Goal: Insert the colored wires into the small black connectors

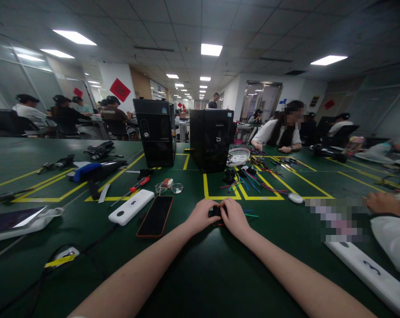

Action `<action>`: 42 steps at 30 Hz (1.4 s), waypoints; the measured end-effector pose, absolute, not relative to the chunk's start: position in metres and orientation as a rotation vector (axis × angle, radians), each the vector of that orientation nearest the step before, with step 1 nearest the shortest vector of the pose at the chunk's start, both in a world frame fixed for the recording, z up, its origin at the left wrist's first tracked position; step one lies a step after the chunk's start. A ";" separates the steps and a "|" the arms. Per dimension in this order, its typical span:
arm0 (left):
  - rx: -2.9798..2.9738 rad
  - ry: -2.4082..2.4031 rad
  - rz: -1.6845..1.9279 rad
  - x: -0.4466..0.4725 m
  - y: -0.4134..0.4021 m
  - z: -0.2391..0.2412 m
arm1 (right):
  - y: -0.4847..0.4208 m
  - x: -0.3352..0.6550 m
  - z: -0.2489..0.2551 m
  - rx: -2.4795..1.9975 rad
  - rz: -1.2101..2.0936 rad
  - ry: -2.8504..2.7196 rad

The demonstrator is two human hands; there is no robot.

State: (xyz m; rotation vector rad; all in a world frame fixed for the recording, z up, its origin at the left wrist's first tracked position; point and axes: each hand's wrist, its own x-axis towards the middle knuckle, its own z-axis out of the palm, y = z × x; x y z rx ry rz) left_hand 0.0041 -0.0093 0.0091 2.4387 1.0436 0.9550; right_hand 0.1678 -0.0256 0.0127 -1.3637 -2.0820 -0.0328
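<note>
While the left hand [203,217] and the right hand [233,217] met over the green table [200,274], their fingers bent in close and pinched a small black piece [216,211] between them. Fingers hid most of it, so I could not tell what it was. Thin wires [252,215] poked out beside the right hand, and maybe they were joined to the piece. If one hand pulled too hard, a wire could pop out or snap. If the pinch got loose, the piece could drop, and something so little and dark could be hard to find. Just past the hands lay a messy bunch of colored wires [245,182], where a loose end might get snagged or mixed up. Off to the left, a phone [155,216] lay flat, with glasses [176,188] behind it; a careless bump could knock the phone or bend the glasses. Farther back stood two black computer towers [211,141], which seemed too big for a small nudge to tip.
</note>
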 end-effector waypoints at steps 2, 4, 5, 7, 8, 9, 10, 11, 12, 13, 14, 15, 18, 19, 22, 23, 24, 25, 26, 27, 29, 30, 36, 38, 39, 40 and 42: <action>2.416 1.087 0.922 0.003 -0.008 0.007 | -0.025 0.169 0.015 -1.370 -0.025 -2.045; 2.375 1.141 0.894 0.002 -0.006 0.004 | -0.024 0.172 0.019 -1.366 -0.011 -1.993; 2.356 1.166 0.890 0.002 -0.005 0.003 | -0.024 0.174 0.022 -1.352 -0.004 -1.977; 2.321 1.220 0.908 0.002 -0.003 0.001 | -0.025 0.178 0.028 -1.289 0.012 -2.004; 2.300 1.252 0.928 0.001 -0.003 0.001 | -0.027 0.179 0.030 -1.243 0.025 -2.054; 2.276 1.288 0.951 0.001 -0.002 0.000 | -0.028 0.179 0.031 -1.191 0.040 -2.126; 2.250 1.325 0.973 0.001 -0.001 -0.001 | -0.030 0.179 0.032 -1.141 0.057 -2.213; 2.227 1.360 0.987 0.001 0.000 -0.001 | -0.032 0.177 0.032 -1.095 0.079 -2.305; 2.209 1.388 0.994 0.001 0.001 -0.002 | -0.034 0.175 0.031 -1.058 0.102 -2.391; 2.199 1.407 0.992 0.001 0.002 -0.002 | -0.036 0.173 0.030 -1.028 0.122 -2.465; 2.194 1.417 0.986 0.001 0.002 -0.002 | -0.037 0.171 0.029 -1.004 0.134 -2.520; 2.195 1.419 0.979 0.000 0.002 -0.002 | -0.038 0.169 0.029 -0.986 0.137 -2.554; 2.208 1.406 0.977 0.000 0.002 -0.002 | -0.037 0.170 0.030 -0.991 0.083 -2.516; 2.215 1.399 0.977 0.001 0.002 -0.002 | -0.036 0.172 0.032 -1.017 0.051 -2.462; 2.237 1.375 0.961 0.002 0.000 -0.002 | -0.030 0.181 0.035 -1.137 -0.051 -2.291; 2.242 1.364 0.950 0.002 0.000 -0.002 | -0.027 0.185 0.035 -1.184 -0.082 -2.260; 2.246 1.352 0.939 0.002 -0.001 -0.001 | -0.023 0.188 0.034 -1.231 -0.105 -2.251; 2.249 1.340 0.929 0.002 -0.002 0.000 | -0.020 0.190 0.032 -1.275 -0.115 -2.260; 2.251 1.330 0.920 0.002 -0.002 0.000 | -0.018 0.193 0.030 -1.312 -0.112 -2.280; 2.250 1.324 0.913 0.002 -0.002 0.001 | -0.015 0.194 0.027 -1.338 -0.100 -2.303; 2.246 1.328 0.898 0.002 -0.003 0.002 | -0.012 0.195 0.022 -1.355 -0.062 -2.328; 2.243 1.337 0.889 0.002 -0.003 0.003 | -0.011 0.194 0.020 -1.353 -0.042 -2.322; 2.248 1.352 0.856 0.003 -0.003 0.004 | -0.010 0.192 0.016 -1.333 0.039 -2.179; 2.248 1.350 0.858 0.003 -0.004 0.005 | -0.009 0.194 0.020 -1.345 0.050 -2.071; 2.246 1.349 0.862 0.003 -0.004 0.005 | -0.009 0.196 0.022 -1.350 0.050 -2.019; 2.243 1.350 0.868 0.003 -0.005 0.006 | -0.009 0.197 0.025 -1.347 0.051 -1.992; 2.236 1.360 0.880 0.003 -0.005 0.006 | -0.012 0.199 0.031 -1.300 0.063 -2.054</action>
